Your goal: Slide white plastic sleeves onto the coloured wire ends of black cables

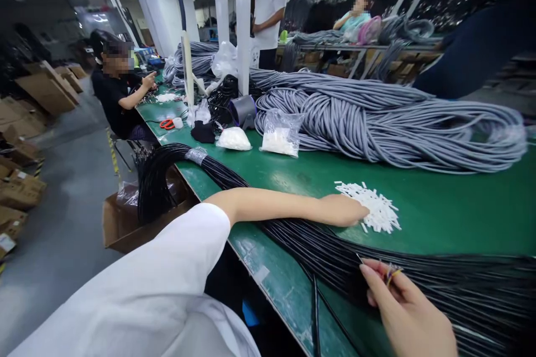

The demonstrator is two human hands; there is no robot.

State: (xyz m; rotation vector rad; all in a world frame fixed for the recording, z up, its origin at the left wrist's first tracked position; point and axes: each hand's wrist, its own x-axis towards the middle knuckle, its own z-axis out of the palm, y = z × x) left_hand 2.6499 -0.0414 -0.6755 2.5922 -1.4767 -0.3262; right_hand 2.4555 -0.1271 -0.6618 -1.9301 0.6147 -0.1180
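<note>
My left hand [345, 210] reaches across the bench to a loose pile of small white tube pieces [379, 209], its fingertips at the pile's left edge. Those fingers look pressed together, and what is between them is hidden. Closer to me, my right hand [408, 307] is closed in a pinch on a black cable's stripped end, where thin coloured wires [391, 275] stick out, a yellow one among them. A thick bundle of black cables [310, 242] runs under my left forearm and past my right hand.
Big coils of grey cable [355, 117] lie along the back of the green bench [439, 201]. Bags of white pieces [234, 138], red-handled scissors [166, 124] and a cardboard box [121, 226] are on the left. A co-worker [119, 89] sits at the bench's far end.
</note>
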